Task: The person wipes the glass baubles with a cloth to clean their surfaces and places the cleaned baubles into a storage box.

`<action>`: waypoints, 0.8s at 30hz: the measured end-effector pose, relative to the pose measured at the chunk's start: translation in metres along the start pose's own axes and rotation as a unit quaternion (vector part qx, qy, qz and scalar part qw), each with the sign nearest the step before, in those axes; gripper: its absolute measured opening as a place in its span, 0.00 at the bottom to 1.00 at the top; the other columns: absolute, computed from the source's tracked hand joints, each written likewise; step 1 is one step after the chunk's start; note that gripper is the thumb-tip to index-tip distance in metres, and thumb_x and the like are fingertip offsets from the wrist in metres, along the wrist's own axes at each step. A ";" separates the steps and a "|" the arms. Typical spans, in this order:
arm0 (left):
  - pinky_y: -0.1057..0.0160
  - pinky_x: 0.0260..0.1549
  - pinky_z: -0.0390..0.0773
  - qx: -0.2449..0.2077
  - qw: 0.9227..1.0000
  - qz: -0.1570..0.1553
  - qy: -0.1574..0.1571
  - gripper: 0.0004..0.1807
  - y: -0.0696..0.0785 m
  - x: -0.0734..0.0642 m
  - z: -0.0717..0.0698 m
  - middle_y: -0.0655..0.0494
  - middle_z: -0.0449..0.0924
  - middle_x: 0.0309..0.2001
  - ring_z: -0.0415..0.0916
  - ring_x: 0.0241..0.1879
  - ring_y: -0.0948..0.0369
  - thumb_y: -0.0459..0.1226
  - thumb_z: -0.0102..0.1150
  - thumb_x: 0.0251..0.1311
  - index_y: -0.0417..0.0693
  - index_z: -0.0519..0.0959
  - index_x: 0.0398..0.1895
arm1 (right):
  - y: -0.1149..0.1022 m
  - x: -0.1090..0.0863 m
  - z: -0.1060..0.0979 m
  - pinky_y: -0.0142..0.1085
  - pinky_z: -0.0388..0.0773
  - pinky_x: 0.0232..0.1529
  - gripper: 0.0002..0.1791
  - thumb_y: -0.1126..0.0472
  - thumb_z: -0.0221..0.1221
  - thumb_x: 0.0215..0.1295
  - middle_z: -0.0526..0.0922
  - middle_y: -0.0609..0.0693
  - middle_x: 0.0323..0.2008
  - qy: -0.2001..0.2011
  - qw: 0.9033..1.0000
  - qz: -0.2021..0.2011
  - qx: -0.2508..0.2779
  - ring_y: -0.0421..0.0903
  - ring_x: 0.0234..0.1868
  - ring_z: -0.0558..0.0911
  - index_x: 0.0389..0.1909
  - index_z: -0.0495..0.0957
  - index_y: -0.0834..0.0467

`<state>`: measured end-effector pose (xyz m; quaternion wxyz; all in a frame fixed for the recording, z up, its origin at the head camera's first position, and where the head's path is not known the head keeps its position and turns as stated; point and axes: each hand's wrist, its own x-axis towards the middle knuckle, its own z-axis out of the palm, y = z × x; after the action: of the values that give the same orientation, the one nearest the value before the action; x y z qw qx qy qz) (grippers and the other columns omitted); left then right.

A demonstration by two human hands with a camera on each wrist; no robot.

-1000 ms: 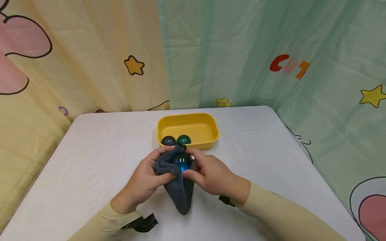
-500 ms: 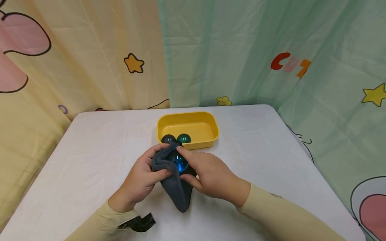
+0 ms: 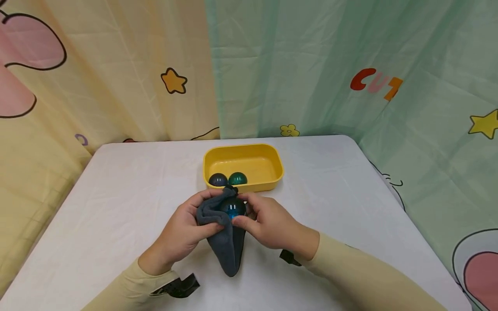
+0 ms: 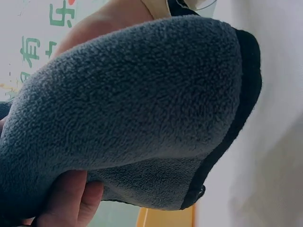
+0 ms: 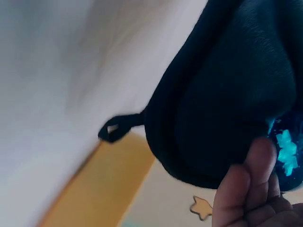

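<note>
A clear blue ball (image 3: 234, 206) sits against a dark grey towel (image 3: 227, 250) above the table's front middle. From the left, my left hand (image 3: 179, 235) grips the bunched towel, thumb in front and fingers behind. My right hand (image 3: 268, 222) holds the ball's right side between thumb and fingers. One corner of the towel hangs down toward me. The towel's fluffy face (image 4: 132, 94) fills much of the left wrist view. In the right wrist view, fingertips (image 5: 260, 161) touch the towel beside the ball (image 5: 288, 158), and a hanging loop (image 5: 116, 128) sticks out at its edge.
Just beyond the hands stands a yellow tray (image 3: 274, 183). Two balls, one dark (image 3: 218, 179) and one green (image 3: 237, 178), lie at its near left. A white cloth covers the table (image 3: 116, 207), and printed curtains (image 3: 272, 65) hang behind it.
Half a second ago my right fingers reached over the ball's top with the wrist turned; now they are back at its right side. The left hand still grips the towel, shifted slightly left.
</note>
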<state>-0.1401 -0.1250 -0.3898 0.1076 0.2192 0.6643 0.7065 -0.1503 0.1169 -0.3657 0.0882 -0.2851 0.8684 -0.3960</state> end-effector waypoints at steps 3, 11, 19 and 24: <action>0.66 0.54 0.86 0.025 0.999 -0.007 0.018 0.32 0.002 0.001 -0.001 0.32 0.72 0.69 0.83 0.57 0.62 0.24 0.67 0.64 0.37 0.68 0.71 | 0.004 0.003 -0.001 0.32 0.85 0.39 0.20 0.53 0.55 0.82 0.87 0.53 0.36 -0.023 0.987 0.056 0.147 0.42 0.33 0.83 0.62 0.76 0.64; 0.66 0.50 0.88 0.052 0.994 -0.038 0.085 0.28 0.017 -0.003 -0.020 0.42 0.77 0.64 0.85 0.52 0.61 0.27 0.67 0.66 0.38 0.71 0.68 | 0.018 0.006 -0.019 0.36 0.87 0.50 0.24 0.49 0.49 0.85 0.88 0.62 0.44 -0.012 0.964 0.093 0.248 0.49 0.39 0.87 0.60 0.76 0.67; 0.80 0.46 0.82 0.286 0.946 -0.010 0.154 0.30 0.041 -0.013 -0.067 0.40 0.79 0.66 0.82 0.54 0.65 0.31 0.72 0.64 0.48 0.76 0.68 | 0.046 0.026 -0.056 0.42 0.84 0.61 0.24 0.52 0.47 0.86 0.84 0.65 0.55 0.021 0.974 0.111 0.198 0.58 0.53 0.84 0.67 0.70 0.67; 0.70 0.45 0.84 0.460 0.873 -0.009 0.165 0.31 0.051 -0.011 -0.100 0.38 0.83 0.62 0.84 0.55 0.42 0.34 0.75 0.61 0.53 0.77 0.67 | 0.062 0.048 -0.075 0.48 0.83 0.63 0.31 0.47 0.56 0.81 0.82 0.58 0.59 0.027 0.988 0.149 -0.021 0.55 0.56 0.82 0.73 0.64 0.62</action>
<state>-0.1686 -0.2235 -0.3437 -0.1101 0.1187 0.9240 0.3464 -0.2446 0.1699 -0.3573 0.1167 -0.1436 0.9114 -0.3674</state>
